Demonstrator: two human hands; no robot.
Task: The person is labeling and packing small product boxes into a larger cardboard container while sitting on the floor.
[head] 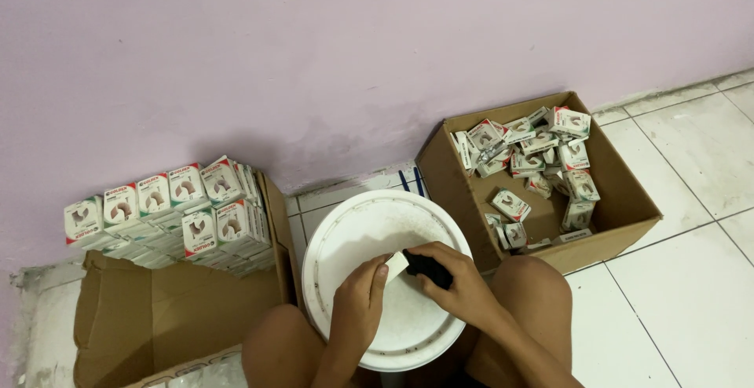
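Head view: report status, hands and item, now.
Left hand pinching a small white box. Right hand gripping a black object. Both over the white bucket lid. Nothing in the way.

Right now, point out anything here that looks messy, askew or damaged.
The small boxes in the right carton lie tumbled at all angles, unlike the neat stacks on the left. The left carton has a torn, sagging wall.
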